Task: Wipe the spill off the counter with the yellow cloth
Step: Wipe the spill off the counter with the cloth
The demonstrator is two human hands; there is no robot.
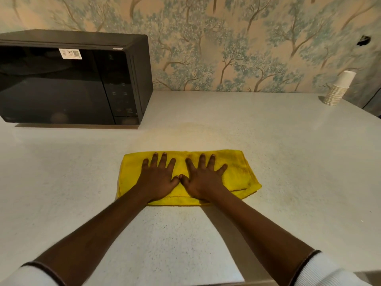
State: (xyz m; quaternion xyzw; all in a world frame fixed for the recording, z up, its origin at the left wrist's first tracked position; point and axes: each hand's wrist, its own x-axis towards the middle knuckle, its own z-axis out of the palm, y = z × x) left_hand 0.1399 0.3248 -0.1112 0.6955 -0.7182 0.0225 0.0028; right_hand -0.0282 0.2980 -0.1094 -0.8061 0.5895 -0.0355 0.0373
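The yellow cloth (241, 172) lies folded and flat on the pale speckled counter (288, 162), in the middle of the view. My left hand (158, 178) presses on its left half, palm down with fingers spread. My right hand (203, 178) presses beside it on the middle of the cloth, also flat with fingers spread. The two thumbs nearly touch. A faint yellowish stain (191, 133) shows on the counter just beyond the cloth.
A black microwave (68, 79) stands at the back left against the wallpapered wall. A stack of white paper cups (338, 89) sits at the back right near the counter's right edge. The counter's front edge runs along the bottom of the view.
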